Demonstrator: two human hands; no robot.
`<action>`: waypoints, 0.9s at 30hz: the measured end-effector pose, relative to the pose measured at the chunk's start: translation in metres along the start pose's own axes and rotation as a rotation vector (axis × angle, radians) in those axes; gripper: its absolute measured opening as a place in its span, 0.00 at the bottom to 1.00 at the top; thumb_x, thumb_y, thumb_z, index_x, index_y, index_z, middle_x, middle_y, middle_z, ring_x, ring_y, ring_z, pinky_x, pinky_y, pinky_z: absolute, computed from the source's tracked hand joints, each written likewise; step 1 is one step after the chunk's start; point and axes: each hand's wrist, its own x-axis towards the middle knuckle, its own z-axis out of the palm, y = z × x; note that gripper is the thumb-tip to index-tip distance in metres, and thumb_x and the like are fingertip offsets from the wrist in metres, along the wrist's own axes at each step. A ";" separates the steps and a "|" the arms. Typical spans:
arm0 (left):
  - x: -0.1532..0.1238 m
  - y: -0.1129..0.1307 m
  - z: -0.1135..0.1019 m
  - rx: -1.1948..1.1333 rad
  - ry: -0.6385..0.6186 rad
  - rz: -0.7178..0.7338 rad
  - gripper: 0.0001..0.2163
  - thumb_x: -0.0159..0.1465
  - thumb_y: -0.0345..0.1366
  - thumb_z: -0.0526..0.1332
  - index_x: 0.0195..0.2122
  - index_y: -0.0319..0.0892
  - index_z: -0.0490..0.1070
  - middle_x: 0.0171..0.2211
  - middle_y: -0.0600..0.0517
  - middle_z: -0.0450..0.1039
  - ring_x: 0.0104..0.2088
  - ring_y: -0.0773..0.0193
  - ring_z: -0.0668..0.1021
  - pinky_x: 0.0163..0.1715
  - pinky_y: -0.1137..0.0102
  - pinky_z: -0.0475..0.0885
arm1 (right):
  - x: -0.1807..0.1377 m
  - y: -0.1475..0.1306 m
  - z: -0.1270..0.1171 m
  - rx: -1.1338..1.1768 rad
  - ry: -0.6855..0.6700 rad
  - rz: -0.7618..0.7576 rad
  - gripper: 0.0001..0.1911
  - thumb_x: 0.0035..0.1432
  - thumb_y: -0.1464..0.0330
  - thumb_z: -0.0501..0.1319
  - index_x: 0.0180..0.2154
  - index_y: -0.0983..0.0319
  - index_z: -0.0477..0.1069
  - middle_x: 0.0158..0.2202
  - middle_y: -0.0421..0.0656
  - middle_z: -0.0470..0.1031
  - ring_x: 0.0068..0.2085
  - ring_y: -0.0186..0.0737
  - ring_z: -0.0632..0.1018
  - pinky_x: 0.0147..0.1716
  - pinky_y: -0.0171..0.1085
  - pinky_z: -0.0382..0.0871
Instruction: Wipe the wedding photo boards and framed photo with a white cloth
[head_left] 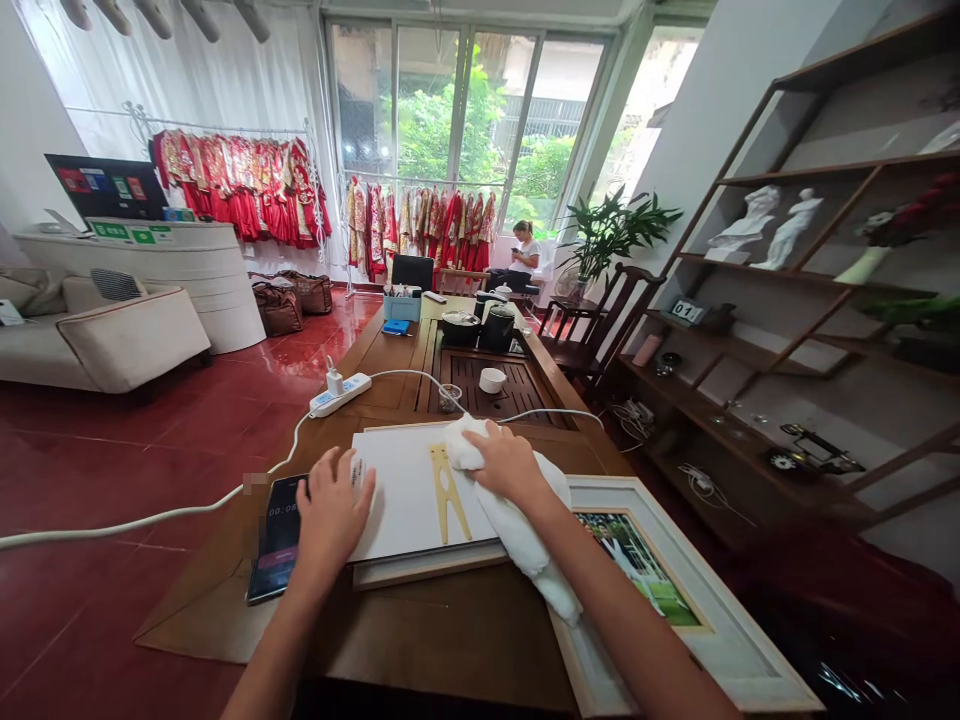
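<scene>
My right hand [508, 462] presses on a bunched white cloth [525, 540], its fingers curled over it at the right edge of a white board [401, 500]. Flat on that board lies a thin yellow piece with two legs [448, 495]. The board rests on another panel with a pale edge [427, 570]. At the board's left edge is my left hand [334, 505], open with fingers spread; whether it touches the board is hard to tell. A phone [274, 540] showing a timer lies beside it, partly behind the hand.
A framed photo [637, 560] lies at the right under my forearm. Behind the board are a power strip [340, 395] with a trailing cable, a small glass [449, 398], white cups [492, 380] and a tea tray [517, 400]. A person [523, 255] sits by the window.
</scene>
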 end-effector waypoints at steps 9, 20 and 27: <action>0.002 -0.043 -0.002 -0.254 0.009 0.042 0.21 0.67 0.48 0.45 0.52 0.41 0.65 0.53 0.42 0.64 0.58 0.53 0.65 0.59 0.52 0.59 | -0.002 0.006 -0.008 0.049 0.002 -0.010 0.30 0.55 0.60 0.59 0.60 0.49 0.58 0.53 0.49 0.65 0.50 0.51 0.69 0.41 0.41 0.64; -0.028 -0.007 0.021 -0.014 -0.068 0.411 0.20 0.66 0.42 0.51 0.55 0.40 0.64 0.59 0.39 0.62 0.60 0.50 0.64 0.58 0.53 0.63 | -0.011 -0.043 -0.042 0.134 0.039 -0.490 0.34 0.51 0.62 0.62 0.60 0.50 0.58 0.54 0.48 0.63 0.48 0.50 0.69 0.43 0.43 0.64; -0.025 -0.014 0.022 -0.025 -0.086 0.422 0.20 0.65 0.42 0.51 0.55 0.39 0.64 0.58 0.39 0.61 0.61 0.48 0.62 0.59 0.53 0.62 | 0.000 -0.057 -0.029 0.054 0.045 -0.546 0.29 0.51 0.65 0.62 0.56 0.50 0.63 0.56 0.46 0.64 0.49 0.51 0.69 0.44 0.48 0.65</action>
